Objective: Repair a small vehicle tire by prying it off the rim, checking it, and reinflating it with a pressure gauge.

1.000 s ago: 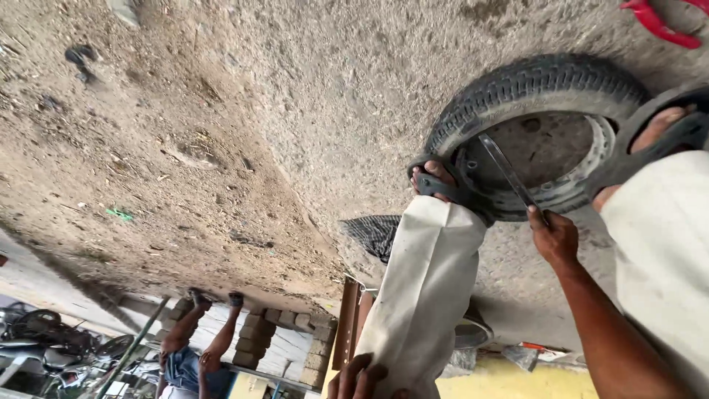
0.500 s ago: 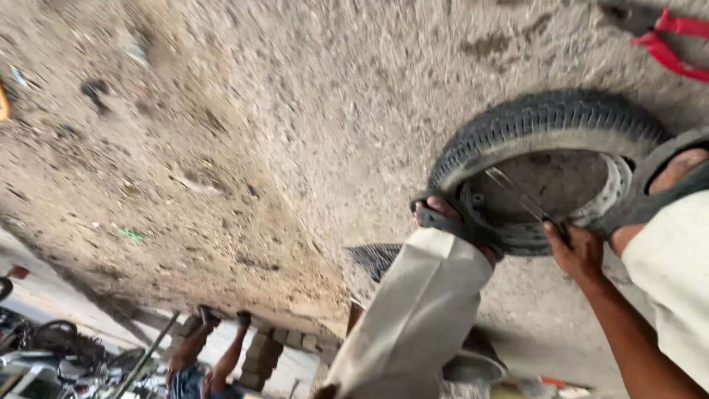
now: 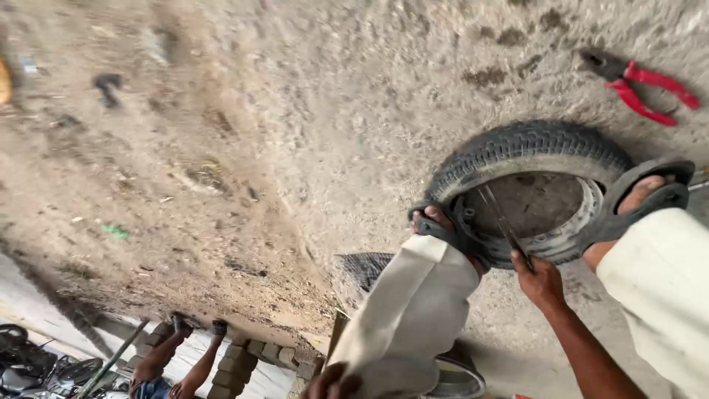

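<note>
A black rubber tyre lies flat on the dirt ground, with a foot in a dark sandal on its left edge and another sandalled foot on its right edge. Pale trouser legs rise toward the bottom of the view. My right hand grips the near end of a thin metal lever whose far end reaches into the tyre's inner ring. Only the fingers of my left hand show at the bottom edge, against the pale trouser cloth.
Red-handled pliers lie on the dirt beyond the tyre. A dark mesh piece sits beside the left foot, and a metal rim near the bottom. A brick edge, another person's legs and parked motorcycles are at lower left.
The view has swung so the tyre sits lower and the pliers show fully. My right hand stays on the lever at the tyre's near rim, shifted slightly.
</note>
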